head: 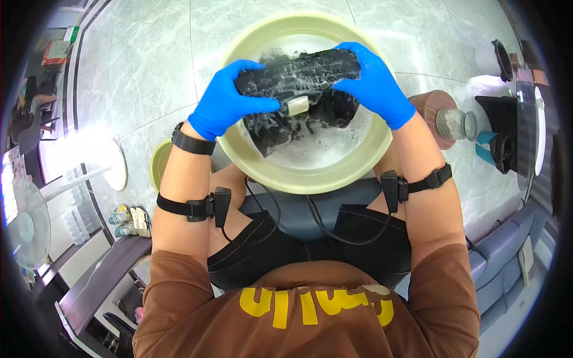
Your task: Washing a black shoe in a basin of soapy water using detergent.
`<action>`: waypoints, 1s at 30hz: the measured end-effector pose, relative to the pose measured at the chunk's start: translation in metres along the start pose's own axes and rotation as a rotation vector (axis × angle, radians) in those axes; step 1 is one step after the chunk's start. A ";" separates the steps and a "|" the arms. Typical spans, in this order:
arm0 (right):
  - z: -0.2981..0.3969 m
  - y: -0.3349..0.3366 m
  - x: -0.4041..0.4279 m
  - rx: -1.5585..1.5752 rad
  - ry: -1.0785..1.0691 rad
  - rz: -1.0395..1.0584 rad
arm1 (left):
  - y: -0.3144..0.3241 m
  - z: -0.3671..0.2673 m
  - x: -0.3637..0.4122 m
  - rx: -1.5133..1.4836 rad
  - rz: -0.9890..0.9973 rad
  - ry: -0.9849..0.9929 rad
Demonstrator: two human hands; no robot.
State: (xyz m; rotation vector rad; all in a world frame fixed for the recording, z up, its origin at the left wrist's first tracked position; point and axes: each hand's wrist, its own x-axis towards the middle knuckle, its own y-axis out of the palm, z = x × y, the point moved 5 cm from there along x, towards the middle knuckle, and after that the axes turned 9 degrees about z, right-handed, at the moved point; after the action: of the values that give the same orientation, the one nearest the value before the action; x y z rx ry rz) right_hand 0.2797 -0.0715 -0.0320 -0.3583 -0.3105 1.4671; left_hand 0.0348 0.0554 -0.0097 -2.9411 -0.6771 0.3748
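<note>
A wet black fabric item [304, 71], bunched into a thick roll, is held over a round pale-green plastic basin [309, 182]. My left hand [228, 98], in a blue glove, grips the roll's left end. At the right end, my right hand [380, 87], gloved alike, has its fingers over the top and its thumb below. White suds streak the fabric, and its lower folds hang into foamy water [313, 154]. Against the front of the roll, near my left thumb, is a small off-white block [298, 106]; I cannot tell whether it is soap or a patch.
Beside the basin at left stands a smaller green tub [160, 163], partly behind my left forearm. To the right, a glass jar [450, 123] is on a round brown stool [429, 107]. A standing fan [27, 226], shoes [134, 221] and a blue-grey sofa [506, 250] lie farther out.
</note>
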 end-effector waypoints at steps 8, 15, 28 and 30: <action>-0.005 0.002 -0.001 0.269 0.135 0.076 | 0.001 -0.003 -0.001 0.023 -0.102 0.012; 0.016 -0.008 -0.003 0.399 0.348 0.146 | -0.004 0.008 -0.003 0.055 -0.164 -0.043; 0.046 -0.028 -0.007 -0.046 0.018 -0.008 | 0.016 -0.015 -0.009 0.238 -0.194 0.036; 0.058 -0.032 -0.010 -0.093 -0.060 -0.050 | 0.015 -0.017 -0.011 0.269 -0.225 0.044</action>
State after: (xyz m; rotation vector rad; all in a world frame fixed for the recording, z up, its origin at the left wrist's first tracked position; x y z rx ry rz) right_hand 0.2833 -0.0813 0.0344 -0.3789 -0.4343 1.4197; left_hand 0.0365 0.0361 0.0070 -2.5811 -0.8657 0.3481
